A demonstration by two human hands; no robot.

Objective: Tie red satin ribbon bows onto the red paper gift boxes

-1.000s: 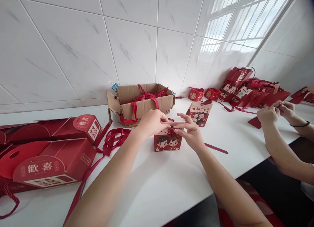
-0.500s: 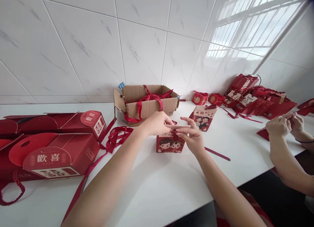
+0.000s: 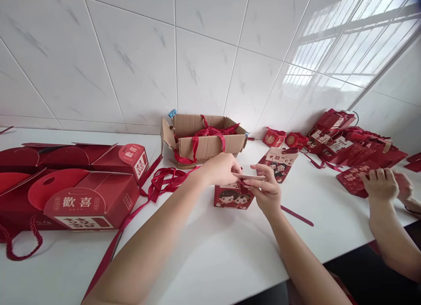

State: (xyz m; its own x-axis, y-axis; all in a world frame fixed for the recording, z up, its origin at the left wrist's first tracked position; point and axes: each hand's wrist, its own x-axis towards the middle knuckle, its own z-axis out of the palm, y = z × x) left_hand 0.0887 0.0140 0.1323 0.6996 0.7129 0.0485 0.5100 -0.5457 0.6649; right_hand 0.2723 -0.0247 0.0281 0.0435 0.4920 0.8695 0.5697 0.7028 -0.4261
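A small red gift box [image 3: 233,199] with two cartoon faces on its front stands upright on the white table, below both hands. My left hand [image 3: 225,169] is closed at the left end of the box's pale top flap, its fingertips partly hidden behind it. At the right end, my right hand [image 3: 267,188] has its thumb and finger pinched on a dark red ribbon [image 3: 244,188] at the box's top; its other fingers curl above. Just behind my right hand stands a second gift box [image 3: 279,164] with a pale top and a cartoon couple.
A cardboard carton [image 3: 205,147] of red ribbons sits near the wall. Larger red boxes [image 3: 95,195] fill the left side, beside loose ribbon [image 3: 164,182]. A flat ribbon strip [image 3: 297,216] lies at right. Beyond are piled red boxes [image 3: 358,142] and a co-worker's hands [image 3: 383,184].
The view has shifted, moving the scene slightly right. My hands keep their hold on the small box's top. The co-worker's hands have moved, and a red box beside them shows more.
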